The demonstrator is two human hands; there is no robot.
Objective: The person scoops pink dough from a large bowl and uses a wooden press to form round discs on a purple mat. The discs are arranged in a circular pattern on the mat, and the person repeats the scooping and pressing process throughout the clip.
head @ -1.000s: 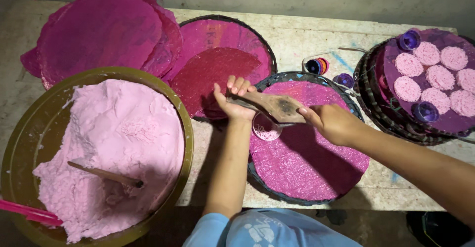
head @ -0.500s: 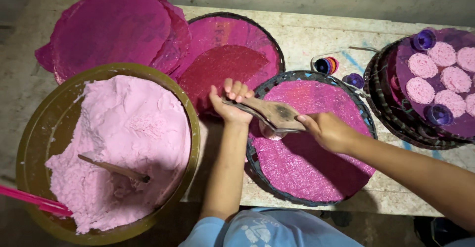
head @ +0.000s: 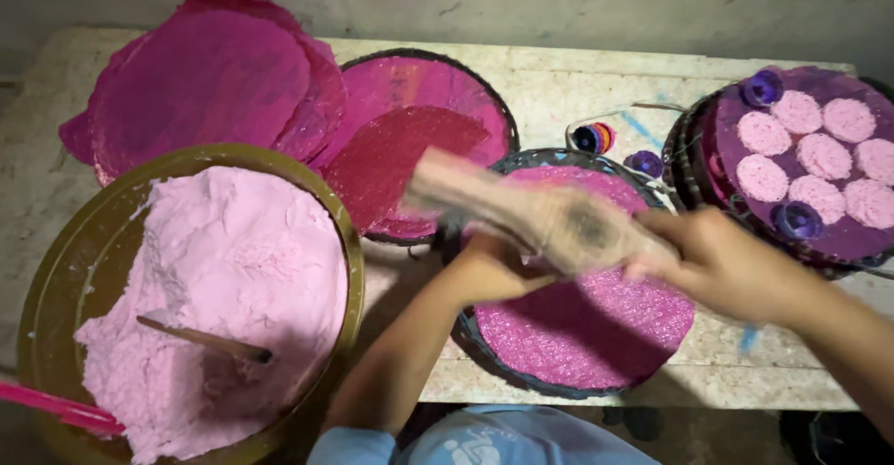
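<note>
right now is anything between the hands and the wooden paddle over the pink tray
Nothing visible. The right hand already holds the wooden paddle at its near end, and the left hand sits just under it, over the pink tray. The paddle is blurred, so the exact grip is unclear.

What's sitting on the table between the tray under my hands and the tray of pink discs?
In the head view, a small purple cap and a little multicoloured spool lie between the tray and the disc tray.

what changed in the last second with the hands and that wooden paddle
The right hand has swung the wooden paddle up, now blurred; the left hand has slid beneath it. The pink dough bowl, woven tray and tray of discs stayed put.
</note>
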